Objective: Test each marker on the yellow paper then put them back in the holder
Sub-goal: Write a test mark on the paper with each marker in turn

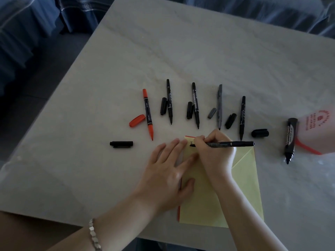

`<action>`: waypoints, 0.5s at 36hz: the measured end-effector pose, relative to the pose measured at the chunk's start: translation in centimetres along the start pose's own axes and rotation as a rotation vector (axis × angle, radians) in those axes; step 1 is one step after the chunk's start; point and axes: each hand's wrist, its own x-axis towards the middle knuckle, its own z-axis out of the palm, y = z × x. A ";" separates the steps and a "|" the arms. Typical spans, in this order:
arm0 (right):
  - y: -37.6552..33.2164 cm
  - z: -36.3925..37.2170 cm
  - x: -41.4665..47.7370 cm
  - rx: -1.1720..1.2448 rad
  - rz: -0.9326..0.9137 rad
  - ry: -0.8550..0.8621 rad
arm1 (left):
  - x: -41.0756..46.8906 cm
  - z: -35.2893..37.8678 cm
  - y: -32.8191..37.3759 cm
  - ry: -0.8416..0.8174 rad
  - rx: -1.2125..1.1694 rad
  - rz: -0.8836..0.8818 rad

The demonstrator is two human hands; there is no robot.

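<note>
My right hand (214,153) grips a thin black marker (233,144), its tip pressed on the top left of the yellow paper (243,182), where a small black mark shows. My left hand (168,171) lies flat with fingers spread on the paper's left edge. Behind the paper, uncapped markers lie in a row: a red one (148,113), two black ones (169,101) (195,105), a grey one (219,105), another black one (242,117) and a thick black one (290,140). A loose cap lies beside each. The holder, a translucent bag (317,127), lies at the right edge.
A long black cap (121,144) lies alone to the left of my hands. The pale marble table (126,60) ends close to my body and at the left. Blue fabric furniture (36,24) stands beyond the far edges. A metal bracelet (94,234) circles my left wrist.
</note>
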 end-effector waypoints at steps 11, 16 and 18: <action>0.2 -0.4 0.2 0.038 0.071 0.117 | -0.1 0.1 -0.1 0.021 0.023 0.017; -0.6 -0.9 0.6 0.193 0.198 0.116 | 0.0 0.1 -0.3 0.028 0.046 0.045; -1.3 -1.4 0.9 0.308 0.283 0.074 | -0.1 0.1 -0.3 0.055 0.032 0.064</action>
